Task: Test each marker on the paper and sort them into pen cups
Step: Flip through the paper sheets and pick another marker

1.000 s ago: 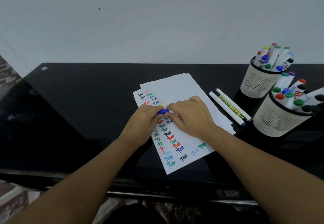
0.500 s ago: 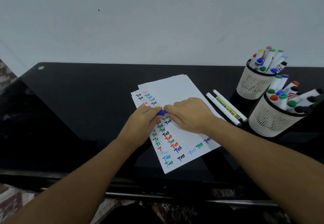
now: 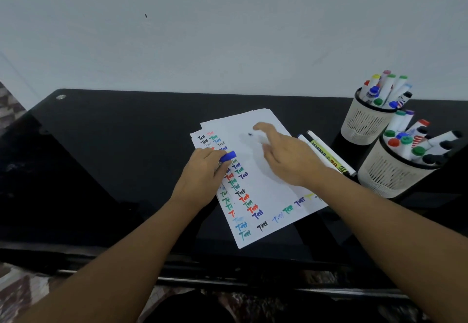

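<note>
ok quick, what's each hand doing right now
Left hand: holds the blue cap.
Right hand: blurred over the paper; whether it grips a marker cannot be told.

You are showing two bare forearms, no sleeves, watch or rings, reaching over the paper (image 3: 268, 176); nothing worn is showing.

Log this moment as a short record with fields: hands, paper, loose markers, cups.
left hand: grips blue marker cap over the paper
right hand: blurred above the paper; what it holds cannot be told
paper: stacked white sheets, rows of coloured "Test" marks
loose markers: two, lying on the black table right of the paper
pen cups: two, both holding markers
</note>
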The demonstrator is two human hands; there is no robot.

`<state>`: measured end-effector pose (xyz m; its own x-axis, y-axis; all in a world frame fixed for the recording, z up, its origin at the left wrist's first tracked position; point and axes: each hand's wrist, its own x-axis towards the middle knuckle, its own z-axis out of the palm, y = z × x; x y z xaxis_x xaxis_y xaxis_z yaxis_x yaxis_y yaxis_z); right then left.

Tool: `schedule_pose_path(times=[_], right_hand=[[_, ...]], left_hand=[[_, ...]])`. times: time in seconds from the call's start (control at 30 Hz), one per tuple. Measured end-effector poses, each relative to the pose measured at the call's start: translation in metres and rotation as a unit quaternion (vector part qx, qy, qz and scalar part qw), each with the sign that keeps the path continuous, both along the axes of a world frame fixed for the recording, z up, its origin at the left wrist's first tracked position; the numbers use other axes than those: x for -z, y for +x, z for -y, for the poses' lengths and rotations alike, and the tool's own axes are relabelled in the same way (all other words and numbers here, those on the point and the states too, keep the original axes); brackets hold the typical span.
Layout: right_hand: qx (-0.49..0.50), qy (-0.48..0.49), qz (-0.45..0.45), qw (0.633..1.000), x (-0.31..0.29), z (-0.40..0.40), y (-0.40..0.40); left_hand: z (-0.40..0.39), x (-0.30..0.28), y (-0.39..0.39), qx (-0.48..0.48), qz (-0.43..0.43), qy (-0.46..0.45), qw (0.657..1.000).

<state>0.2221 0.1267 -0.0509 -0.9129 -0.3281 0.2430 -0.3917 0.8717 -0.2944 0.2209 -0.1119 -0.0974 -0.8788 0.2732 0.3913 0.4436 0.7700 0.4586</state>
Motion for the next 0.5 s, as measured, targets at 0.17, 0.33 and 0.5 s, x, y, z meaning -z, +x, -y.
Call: schedule_pose_path(times=[0.17, 0.33, 0.5], right_hand=[[0.072, -0.313, 0.123, 0.939, -0.001, 0.004, 0.016], [0.088, -0.412, 0.225, 0.879, 0.007, 0.012, 0.032], [0.086, -0.456, 0.186, 0.866, 0.015, 0.019, 0.044]], left_hand=[[0.001, 0.004, -0.007, -0.009, 0.023, -0.029, 0.999], [-0.001, 0.000, -0.006, 0.088, 0.025, -0.101, 0.991], [-0.002, -0.001, -0.010, 0.069, 0.096, -0.124, 0.985]])
